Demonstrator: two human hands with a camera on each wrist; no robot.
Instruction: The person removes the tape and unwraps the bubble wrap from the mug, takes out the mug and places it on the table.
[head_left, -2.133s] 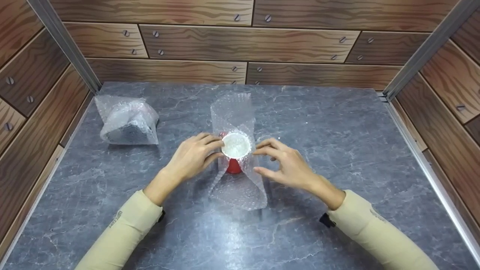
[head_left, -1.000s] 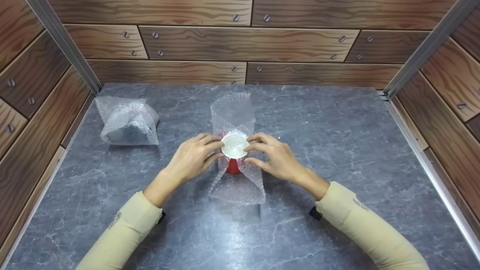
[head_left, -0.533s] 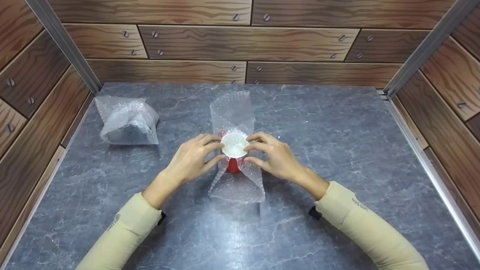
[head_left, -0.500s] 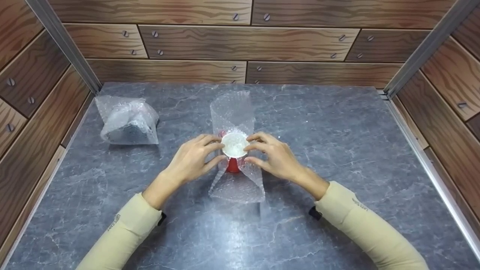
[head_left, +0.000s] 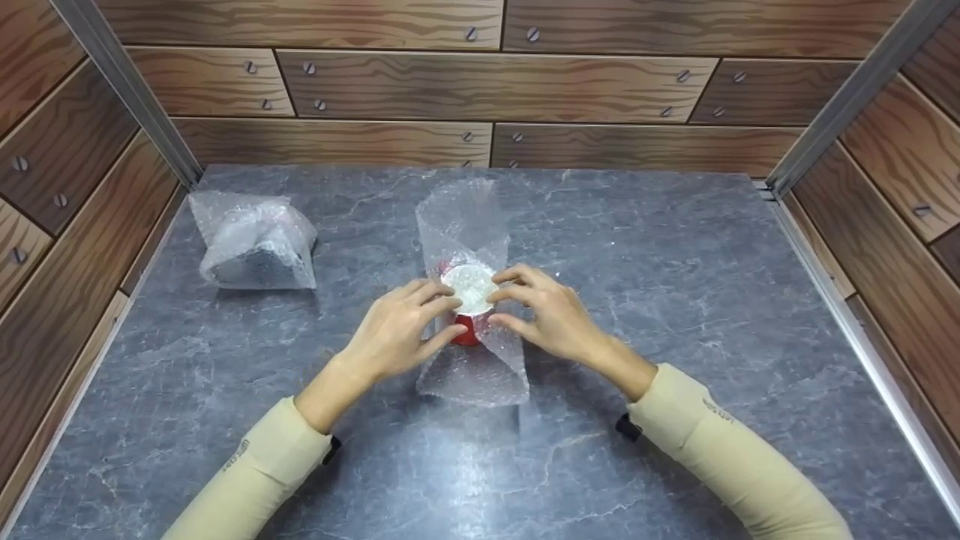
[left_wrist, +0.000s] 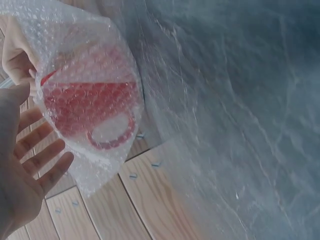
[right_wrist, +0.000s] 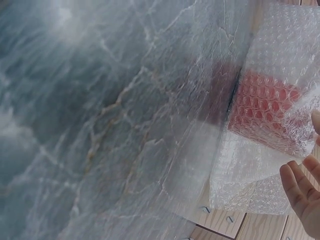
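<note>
A grey marble-patterned tabletop (head_left: 675, 315) is shown, enclosed on the far, left and right sides by wood-grain panel walls (head_left: 495, 82) with metal corner posts. Wide bare surface is seen to the right of the hands and toward the near edge; the left side is narrowed by a bubble-wrapped bundle (head_left: 253, 241) set near the left wall, well apart from the hands. Small printed marks are visible on both beige sleeves (head_left: 247, 472), but they are too small to be read.

At the centre of the tabletop a red cup (head_left: 466, 330) is stood upright on a sheet of bubble wrap (head_left: 474, 375), with its white mouth (head_left: 469, 283) covered by the wrap. One end of the sheet is raised behind the cup; the other end is spread flat toward the near edge.

The left hand (head_left: 396, 330) is held against the cup's left side, fingers curled onto the wrap at the rim. The right hand (head_left: 547, 315) is placed against the right side, fingertips and thumb pinching the wrap there. In the left wrist view the cup (left_wrist: 90, 107) is seen through the wrap beside straight fingers (left_wrist: 42, 155).
</note>
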